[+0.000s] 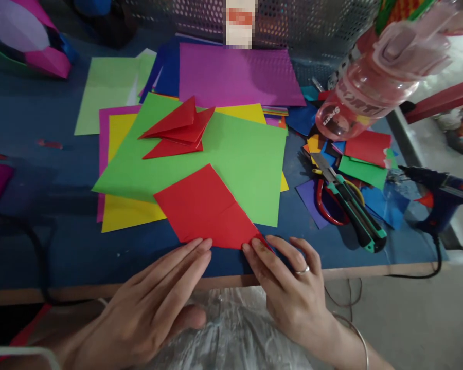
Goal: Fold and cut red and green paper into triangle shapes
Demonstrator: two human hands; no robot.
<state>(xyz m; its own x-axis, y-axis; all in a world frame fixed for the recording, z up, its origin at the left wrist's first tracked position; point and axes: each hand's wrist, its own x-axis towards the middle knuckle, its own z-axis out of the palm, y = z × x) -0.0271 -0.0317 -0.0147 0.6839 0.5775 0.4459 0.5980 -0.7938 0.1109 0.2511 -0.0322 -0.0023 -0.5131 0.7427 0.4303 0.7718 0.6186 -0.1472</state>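
A red sheet of paper (208,205), folded along its near edge, lies partly on a green sheet (239,149). My left hand (158,298) rests with its fingers stretched out, the tips touching the paper's near edge. With thumb and forefinger together, my right hand (289,282) pinches the sheet's near right corner; a ring sits on one finger. Beyond, several folded red paper pieces (181,131) with pointed ends lie on the green sheet. Yellow paper (127,213) shows underneath it.
Purple paper (239,74) and pale green paper (104,92) lie at the back. To the right are a cutter knife (351,210), red-handled scissors (324,205), paper scraps (366,149), a pink bottle (370,82) and a glue gun (440,195). A cable (34,252) crosses the table's left side.
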